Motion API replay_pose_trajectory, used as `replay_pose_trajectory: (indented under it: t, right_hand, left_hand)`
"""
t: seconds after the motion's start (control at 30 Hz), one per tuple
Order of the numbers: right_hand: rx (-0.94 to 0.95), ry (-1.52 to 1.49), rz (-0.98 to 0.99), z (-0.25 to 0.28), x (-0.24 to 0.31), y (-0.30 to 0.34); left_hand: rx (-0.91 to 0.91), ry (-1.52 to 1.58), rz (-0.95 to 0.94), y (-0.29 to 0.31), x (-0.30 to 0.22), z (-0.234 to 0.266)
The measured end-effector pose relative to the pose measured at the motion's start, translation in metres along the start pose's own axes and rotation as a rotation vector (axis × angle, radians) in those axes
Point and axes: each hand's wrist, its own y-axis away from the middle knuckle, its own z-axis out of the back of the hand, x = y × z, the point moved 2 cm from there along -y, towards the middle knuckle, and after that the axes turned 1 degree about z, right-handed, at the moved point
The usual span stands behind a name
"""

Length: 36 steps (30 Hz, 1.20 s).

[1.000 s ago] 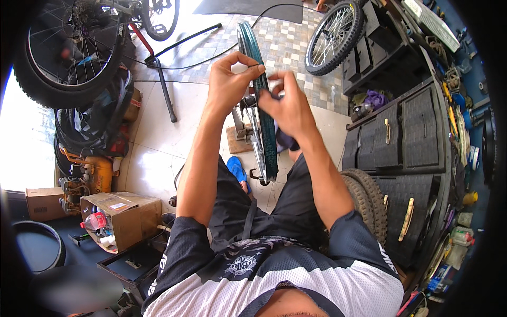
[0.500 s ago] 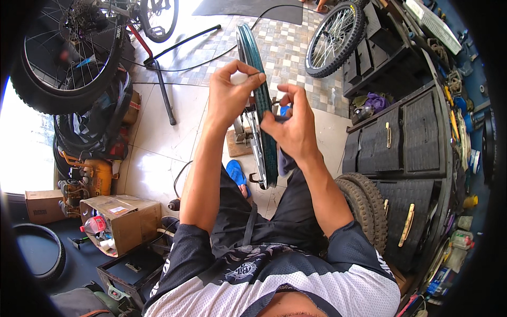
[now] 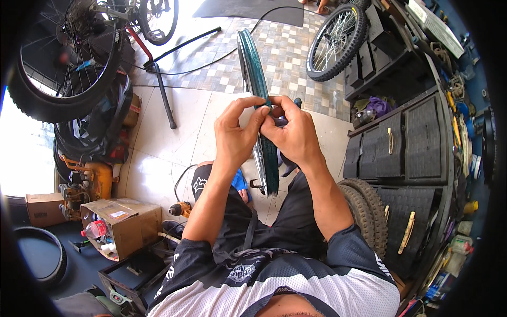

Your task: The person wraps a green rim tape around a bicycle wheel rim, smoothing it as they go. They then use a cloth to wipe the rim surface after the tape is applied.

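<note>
A bicycle wheel rim [image 3: 254, 61] stands edge-on between my legs, its outer channel covered by a shiny teal band. My left hand [image 3: 236, 132] reaches it from the left, thumb and index finger bent together at the band. From the other side my right hand [image 3: 296, 134] meets it, thumb and fingertips pinched close to the left thumb. Both sets of fingertips touch or nearly touch on the rim's top; whatever small thing lies between them is hidden. Dark cloth [image 3: 288, 165] shows below my right hand.
An orange cordless drill [image 3: 181, 209] lies on the floor left of my leg. Cardboard box [image 3: 138, 228] and air compressor [image 3: 96, 182] stand at left, near a bicycle rear wheel [image 3: 63, 103]. Right are drawers [image 3: 406, 134], knobby tyres [image 3: 364, 211] and another wheel [image 3: 338, 42].
My hands have come down the rim toward me and closed together. The right fingers, apart before, now pinch beside the left ones. The drill has come into fuller view.
</note>
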Motion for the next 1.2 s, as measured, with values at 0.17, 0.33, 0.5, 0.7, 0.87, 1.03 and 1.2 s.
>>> replay_pose_trajectory:
  t: [0.17,0.33,0.5,0.7,0.87,1.03,1.2]
  right_hand:
    - [-0.013,0.013,0.020,-0.002,0.003,0.006]
    - [-0.024,0.101,0.028,0.002,0.002,0.014]
    - [-0.040,0.075,0.051,-0.001,0.000,0.018]
    - [-0.055,0.043,0.079,-0.001,0.000,0.020]
    - [-0.062,0.042,0.081,-0.001,0.001,0.020]
    - [-0.056,0.022,0.047,-0.002,0.001,0.023]
    - [-0.042,0.095,0.066,0.001,0.003,0.026]
  left_hand:
    - [-0.064,-0.089,-0.145,0.008,0.007,-0.001]
    - [-0.023,0.019,-0.048,-0.013,0.003,0.005]
    - [-0.039,0.244,0.338,-0.061,0.030,-0.003]
    - [0.078,0.325,0.326,-0.067,0.052,-0.016]
    - [0.097,0.440,0.330,-0.063,0.053,-0.019]
    - [0.137,0.402,0.354,-0.061,0.060,-0.019]
    - [0.162,0.444,0.330,-0.050,0.070,-0.021]
